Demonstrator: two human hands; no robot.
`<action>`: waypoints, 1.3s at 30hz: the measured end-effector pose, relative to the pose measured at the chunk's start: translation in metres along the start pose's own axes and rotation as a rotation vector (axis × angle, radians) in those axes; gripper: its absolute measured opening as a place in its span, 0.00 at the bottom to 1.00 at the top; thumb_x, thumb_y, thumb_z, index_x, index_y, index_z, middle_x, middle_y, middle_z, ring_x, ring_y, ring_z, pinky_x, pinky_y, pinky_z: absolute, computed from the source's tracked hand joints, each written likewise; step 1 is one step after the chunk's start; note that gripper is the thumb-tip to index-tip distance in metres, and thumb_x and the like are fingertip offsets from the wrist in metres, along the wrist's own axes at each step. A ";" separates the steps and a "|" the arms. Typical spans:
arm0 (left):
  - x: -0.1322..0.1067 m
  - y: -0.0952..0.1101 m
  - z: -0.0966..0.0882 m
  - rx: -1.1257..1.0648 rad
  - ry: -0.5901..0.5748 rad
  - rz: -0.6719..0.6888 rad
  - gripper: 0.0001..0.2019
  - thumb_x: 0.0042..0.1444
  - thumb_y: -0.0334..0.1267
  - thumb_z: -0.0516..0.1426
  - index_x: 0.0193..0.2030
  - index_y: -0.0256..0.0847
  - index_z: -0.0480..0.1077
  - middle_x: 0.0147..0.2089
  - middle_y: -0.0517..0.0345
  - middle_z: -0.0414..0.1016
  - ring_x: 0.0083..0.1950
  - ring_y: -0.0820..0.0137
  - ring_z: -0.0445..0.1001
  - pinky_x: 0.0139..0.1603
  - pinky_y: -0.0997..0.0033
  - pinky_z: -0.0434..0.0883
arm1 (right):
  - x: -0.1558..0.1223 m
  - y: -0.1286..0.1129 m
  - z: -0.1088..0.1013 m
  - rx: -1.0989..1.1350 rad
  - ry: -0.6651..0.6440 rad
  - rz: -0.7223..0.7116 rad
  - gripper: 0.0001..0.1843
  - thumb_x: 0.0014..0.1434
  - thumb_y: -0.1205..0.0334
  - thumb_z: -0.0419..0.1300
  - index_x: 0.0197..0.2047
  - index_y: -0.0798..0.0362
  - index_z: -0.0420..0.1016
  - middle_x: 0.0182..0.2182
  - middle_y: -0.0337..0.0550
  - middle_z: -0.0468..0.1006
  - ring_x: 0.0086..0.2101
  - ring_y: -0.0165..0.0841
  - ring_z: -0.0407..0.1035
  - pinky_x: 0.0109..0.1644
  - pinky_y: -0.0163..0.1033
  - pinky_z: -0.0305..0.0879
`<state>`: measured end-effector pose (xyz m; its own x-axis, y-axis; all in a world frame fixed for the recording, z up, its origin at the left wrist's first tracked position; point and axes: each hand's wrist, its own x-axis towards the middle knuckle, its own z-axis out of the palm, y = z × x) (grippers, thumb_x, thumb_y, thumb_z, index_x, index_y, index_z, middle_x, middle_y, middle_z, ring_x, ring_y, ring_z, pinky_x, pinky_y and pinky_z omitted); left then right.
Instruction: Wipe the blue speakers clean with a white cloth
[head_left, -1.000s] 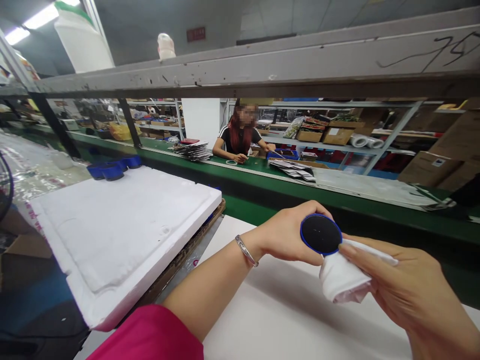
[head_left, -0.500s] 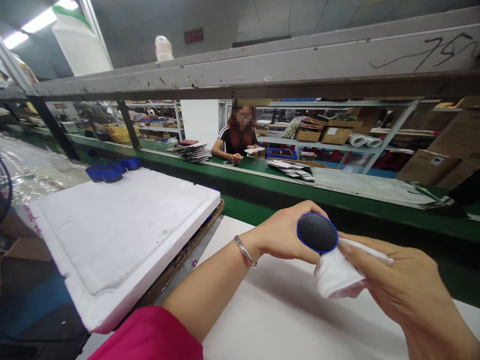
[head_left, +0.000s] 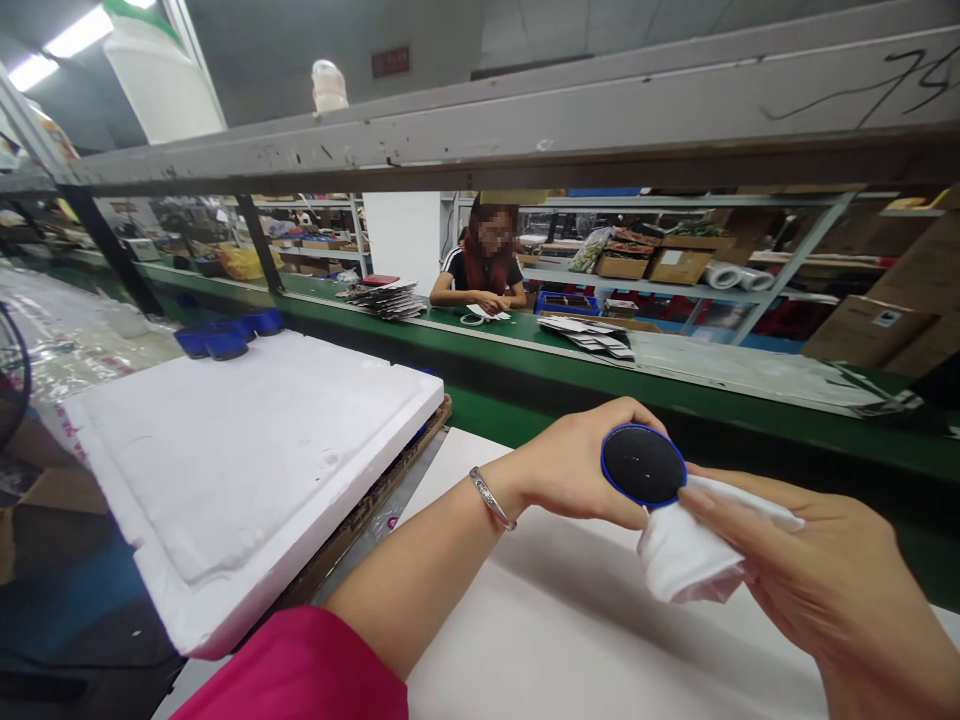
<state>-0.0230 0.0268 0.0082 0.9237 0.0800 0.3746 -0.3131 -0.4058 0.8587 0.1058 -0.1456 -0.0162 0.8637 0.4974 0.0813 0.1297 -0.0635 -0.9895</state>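
Observation:
A round piece with a black face and a blue rim [head_left: 643, 464] is held up over the white work surface [head_left: 525, 640]. My left hand [head_left: 581, 460] is closed around its side, and most of those fingers are hidden behind it. Pinched in my right hand [head_left: 810, 550] is a white cloth [head_left: 694, 550], bunched up and hanging down below the piece. The fingertips of that hand, with the cloth, meet the right edge of the blue rim.
Several blue round pieces [head_left: 225, 338] stand at the far corner of a white foam board [head_left: 247, 460] on my left. Beyond runs a green bench [head_left: 480, 405], where a co-worker [head_left: 487, 265] sits near stacked sheets [head_left: 386, 298]. A grey shelf beam [head_left: 450, 150] crosses overhead.
My hands, the round piece and the cloth have shifted slightly right in view. The black face reflects light differently. Across the bench, the co-worker's hands have come together lower on the bench.

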 end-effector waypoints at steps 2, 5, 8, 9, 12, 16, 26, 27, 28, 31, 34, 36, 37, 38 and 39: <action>0.000 0.000 0.000 0.025 0.007 -0.005 0.26 0.41 0.35 0.67 0.49 0.45 0.67 0.50 0.56 0.75 0.50 0.61 0.74 0.51 0.61 0.70 | -0.001 -0.003 0.002 -0.009 0.031 -0.006 0.30 0.22 0.43 0.82 0.29 0.50 0.89 0.35 0.55 0.85 0.28 0.49 0.76 0.22 0.42 0.72; -0.001 -0.001 0.000 0.046 0.016 -0.012 0.26 0.41 0.36 0.67 0.49 0.45 0.67 0.51 0.56 0.75 0.50 0.60 0.74 0.51 0.61 0.70 | -0.003 -0.007 0.005 -0.001 0.068 0.024 0.28 0.19 0.44 0.80 0.26 0.50 0.88 0.33 0.55 0.85 0.27 0.48 0.76 0.21 0.42 0.71; 0.000 -0.002 0.000 0.047 0.020 -0.012 0.26 0.41 0.36 0.67 0.49 0.45 0.67 0.51 0.56 0.75 0.50 0.61 0.74 0.50 0.62 0.70 | -0.003 -0.008 0.008 0.009 0.062 0.044 0.28 0.19 0.44 0.79 0.27 0.49 0.88 0.35 0.54 0.85 0.30 0.49 0.77 0.22 0.41 0.72; 0.000 -0.002 0.000 0.046 0.022 -0.014 0.26 0.41 0.36 0.67 0.49 0.45 0.67 0.51 0.57 0.75 0.50 0.61 0.74 0.50 0.62 0.70 | -0.004 -0.009 0.008 0.010 0.058 0.045 0.28 0.19 0.44 0.79 0.28 0.49 0.88 0.35 0.54 0.85 0.30 0.49 0.77 0.23 0.41 0.73; 0.000 -0.002 0.001 0.033 0.015 -0.028 0.27 0.41 0.36 0.67 0.50 0.46 0.67 0.50 0.58 0.75 0.50 0.62 0.74 0.49 0.63 0.71 | -0.005 -0.009 0.008 0.003 0.061 0.040 0.28 0.18 0.45 0.80 0.28 0.48 0.88 0.35 0.54 0.85 0.29 0.47 0.76 0.23 0.41 0.72; 0.000 -0.002 0.000 0.018 0.008 -0.022 0.26 0.41 0.35 0.67 0.49 0.45 0.67 0.50 0.57 0.75 0.50 0.62 0.74 0.50 0.62 0.71 | -0.004 -0.009 0.007 -0.046 0.073 -0.003 0.29 0.19 0.43 0.79 0.27 0.49 0.88 0.34 0.55 0.85 0.27 0.47 0.75 0.19 0.41 0.69; -0.001 -0.001 0.001 -0.007 0.038 -0.041 0.26 0.40 0.34 0.69 0.48 0.45 0.67 0.48 0.57 0.75 0.48 0.63 0.74 0.48 0.64 0.71 | 0.003 0.010 -0.005 0.005 -0.039 -0.041 0.32 0.28 0.42 0.82 0.36 0.53 0.90 0.37 0.56 0.85 0.31 0.52 0.77 0.24 0.44 0.72; -0.001 0.000 0.001 -0.010 0.038 -0.039 0.27 0.40 0.34 0.69 0.48 0.45 0.67 0.49 0.57 0.75 0.48 0.62 0.74 0.48 0.63 0.71 | 0.003 0.010 -0.005 -0.003 -0.033 -0.036 0.33 0.28 0.42 0.83 0.36 0.52 0.90 0.37 0.56 0.85 0.30 0.51 0.77 0.23 0.44 0.72; -0.001 0.000 0.001 -0.011 0.036 -0.036 0.27 0.40 0.35 0.69 0.48 0.45 0.67 0.49 0.57 0.75 0.49 0.62 0.74 0.49 0.63 0.71 | 0.003 0.010 -0.005 -0.010 -0.025 -0.029 0.33 0.27 0.43 0.83 0.37 0.52 0.90 0.37 0.56 0.85 0.30 0.50 0.76 0.23 0.43 0.71; -0.001 0.001 0.000 -0.004 0.025 -0.030 0.27 0.41 0.35 0.69 0.48 0.45 0.67 0.49 0.56 0.75 0.49 0.62 0.74 0.49 0.63 0.71 | 0.001 0.006 -0.003 -0.002 -0.021 -0.007 0.33 0.27 0.41 0.83 0.36 0.52 0.90 0.38 0.55 0.85 0.28 0.47 0.75 0.22 0.42 0.70; -0.001 0.000 0.000 0.025 0.026 -0.034 0.26 0.41 0.36 0.69 0.49 0.45 0.67 0.50 0.56 0.75 0.49 0.62 0.74 0.49 0.63 0.71 | -0.001 0.004 -0.003 0.002 -0.028 -0.013 0.32 0.28 0.40 0.83 0.35 0.51 0.90 0.38 0.55 0.85 0.30 0.47 0.76 0.23 0.42 0.71; 0.000 -0.001 0.000 0.048 0.036 -0.042 0.26 0.41 0.36 0.68 0.49 0.45 0.67 0.51 0.57 0.75 0.50 0.62 0.74 0.50 0.63 0.71 | 0.000 0.004 -0.003 -0.022 -0.031 -0.021 0.31 0.30 0.39 0.82 0.35 0.52 0.90 0.39 0.55 0.86 0.31 0.49 0.77 0.25 0.42 0.73; 0.000 -0.002 0.001 0.056 0.038 -0.047 0.27 0.41 0.36 0.68 0.49 0.45 0.67 0.51 0.57 0.75 0.50 0.62 0.74 0.49 0.64 0.71 | 0.000 0.004 -0.004 -0.037 -0.039 -0.026 0.31 0.31 0.39 0.82 0.35 0.52 0.90 0.39 0.56 0.86 0.33 0.50 0.78 0.26 0.42 0.74; 0.001 -0.002 0.001 0.058 0.039 -0.051 0.27 0.41 0.36 0.68 0.49 0.45 0.67 0.51 0.57 0.75 0.50 0.62 0.74 0.49 0.64 0.71 | 0.001 0.005 -0.005 -0.054 -0.055 -0.033 0.32 0.32 0.39 0.81 0.35 0.53 0.90 0.39 0.56 0.85 0.34 0.51 0.78 0.27 0.42 0.74; 0.001 -0.002 0.002 0.058 0.039 -0.056 0.27 0.40 0.36 0.68 0.50 0.45 0.67 0.51 0.57 0.75 0.50 0.62 0.74 0.49 0.64 0.71 | 0.003 0.006 -0.008 -0.079 -0.065 -0.058 0.32 0.34 0.38 0.80 0.37 0.53 0.89 0.40 0.57 0.85 0.36 0.52 0.79 0.28 0.42 0.75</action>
<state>-0.0210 0.0255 0.0060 0.9296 0.1393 0.3412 -0.2470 -0.4517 0.8573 0.1126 -0.1513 -0.0211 0.8204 0.5574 0.1277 0.2190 -0.0999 -0.9706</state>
